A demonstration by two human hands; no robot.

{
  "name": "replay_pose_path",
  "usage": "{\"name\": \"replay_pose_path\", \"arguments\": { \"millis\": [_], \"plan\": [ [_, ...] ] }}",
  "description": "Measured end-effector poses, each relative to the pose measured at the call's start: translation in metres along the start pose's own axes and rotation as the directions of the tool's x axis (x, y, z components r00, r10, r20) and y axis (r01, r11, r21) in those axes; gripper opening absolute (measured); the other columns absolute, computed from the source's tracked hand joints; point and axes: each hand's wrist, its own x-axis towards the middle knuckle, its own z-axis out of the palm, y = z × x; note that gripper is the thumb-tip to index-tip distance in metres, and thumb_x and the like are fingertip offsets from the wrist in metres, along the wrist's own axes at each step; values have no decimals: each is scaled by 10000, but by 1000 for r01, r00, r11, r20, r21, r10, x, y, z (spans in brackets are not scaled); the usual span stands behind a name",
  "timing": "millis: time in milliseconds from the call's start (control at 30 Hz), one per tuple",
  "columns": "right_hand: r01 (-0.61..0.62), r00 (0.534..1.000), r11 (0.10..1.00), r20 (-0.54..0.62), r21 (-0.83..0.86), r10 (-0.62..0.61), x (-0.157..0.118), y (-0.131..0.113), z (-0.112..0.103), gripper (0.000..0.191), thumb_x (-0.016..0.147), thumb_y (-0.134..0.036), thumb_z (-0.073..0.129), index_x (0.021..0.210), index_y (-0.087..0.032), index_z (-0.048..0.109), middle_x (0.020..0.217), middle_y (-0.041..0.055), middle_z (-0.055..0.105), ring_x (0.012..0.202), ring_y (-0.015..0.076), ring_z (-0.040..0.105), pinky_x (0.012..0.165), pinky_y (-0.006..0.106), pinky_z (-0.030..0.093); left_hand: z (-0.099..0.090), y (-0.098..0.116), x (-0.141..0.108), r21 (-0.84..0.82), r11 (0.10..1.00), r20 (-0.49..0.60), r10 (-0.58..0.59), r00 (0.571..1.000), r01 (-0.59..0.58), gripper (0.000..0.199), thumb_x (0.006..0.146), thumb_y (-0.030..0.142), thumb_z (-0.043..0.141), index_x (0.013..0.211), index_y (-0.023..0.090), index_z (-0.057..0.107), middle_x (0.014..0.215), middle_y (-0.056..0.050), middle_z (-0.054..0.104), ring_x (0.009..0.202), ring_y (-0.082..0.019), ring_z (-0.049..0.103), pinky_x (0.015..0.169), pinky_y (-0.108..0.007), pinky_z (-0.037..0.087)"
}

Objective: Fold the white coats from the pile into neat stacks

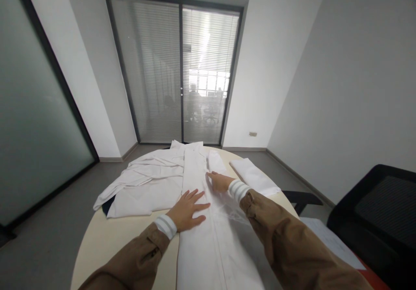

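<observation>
Where both hands meet it, a white garment lies lengthwise on a round pale table, its far end near the table's far edge; the near end is cut off by the bottom of the view, so the full length cannot be told. Left hand: palm down on the garment, fingers spread wide. Right hand: farther out, at the right part of the garment, fingers drawn narrow with the index fingertip reaching left; whether cloth is pinched between them cannot be told, the underside being hidden. Sleeves: brown, with striped white cuffs at the wrists; the right forearm covers part of the cloth beneath.

Left of the garment's middle strip, wrinkled white cloth in overlapping layers; its joins are hard to make out; a dark item, mostly covered, shows under its left edge. Right side: a folded white cloth, apart from the garment, near the table's edge. Beyond the table at right: a black chair, cut off by the frame; papers over something red, partly hidden by the sleeve. Background: glass panels with blinds, shapes behind them blurred; a small wall plate, too small to read.
</observation>
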Motion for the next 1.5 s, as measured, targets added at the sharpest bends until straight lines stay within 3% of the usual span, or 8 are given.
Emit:
{"name": "replay_pose_path", "arguments": {
  "millis": [267, 433, 633, 800, 933, 1033, 1167, 1500],
  "plan": [
    [-101, 970, 993, 214, -60, 112, -16, 5, -22, 864, 601, -336, 850, 1373, -119, 527, 1233, 224, 658, 1060, 364, 674, 884, 445, 541, 1, -2, -1, 20, 1000, -11, 5, 1000, -5, 488, 901, 381, 609, 1384, 411, 543, 1570, -35, 380, 1459, -371, 289, 1152, -639, 209],
    [-137, 955, 989, 260, -49, 145, -22, -7, -21, 714, 649, -192, 766, 1319, -97, 538, 986, 182, 738, 818, 293, 727, 731, 373, 565, -3, -2, -1, 52, 999, 19, 7, 1000, -8, 498, 904, 379, 606, 1395, 407, 529, 1567, -26, 387, 1456, -373, 294, 1144, -650, 225],
    [-51, 956, 989, 292, 142, 8, -17, -18, -20, 768, 842, -129, 561, 1531, -127, 220, 895, 72, 755, 688, 163, 712, 684, 260, 554, -4, 0, 1, 106, 994, 67, -6, 998, -1, 512, 915, 390, 590, 1420, 388, 503, 1581, -28, 361, 1466, -370, 270, 1147, -650, 228],
    [-39, 923, 978, 383, 206, -44, -24, -12, -11, 694, 874, -202, 609, 1498, -123, 314, 809, 33, 729, 615, 138, 659, 621, 237, 524, -4, -2, 1, 116, 993, 76, -4, 997, -5, 509, 916, 406, 597, 1417, 380, 509, 1573, -40, 376, 1462, -373, 278, 1146, -649, 233],
    [-126, 891, 944, 453, 305, -28, -36, -5, -8, 901, 851, -311, 670, 1541, -117, 124, 823, 41, 729, 591, 157, 652, 601, 268, 528, -1, -3, 2, 114, 993, 67, 4, 998, -12, 507, 920, 409, 596, 1418, 377, 506, 1579, -35, 365, 1464, -365, 277, 1149, -641, 236],
    [-33, 940, 981, 339, 190, -34, -41, -3, -5, 897, 827, -299, 680, 1540, -128, 162, 906, 93, 741, 759, 223, 706, 732, 331, 539, 0, -3, 2, 114, 993, 56, 7, 998, -14, 514, 918, 397, 599, 1421, 373, 500, 1577, -28, 370, 1464, -357, 281, 1154, -636, 234],
    [150, 981, 987, 136, -58, -141, -37, -2, 1, 519, 886, -176, 521, 1404, -184, 487, 1117, 147, 715, 1065, 279, 669, 907, 372, 479, -3, -1, 2, 112, 994, 67, 6, 998, -13, 510, 925, 388, 580, 1427, 375, 490, 1563, -15, 396, 1465, -357, 277, 1153, -640, 233],
    [272, 962, 957, 15, -97, -272, -17, -8, 1, 222, 942, -191, 481, 1042, -150, 675, 1034, 146, 733, 991, 263, 680, 864, 333, 457, -5, -4, 4, 102, 994, 83, 21, 996, -29, 479, 941, 378, 556, 1417, 367, 502, 1559, -13, 403, 1459, -355, 291, 1145, -647, 243]
  ]
}}
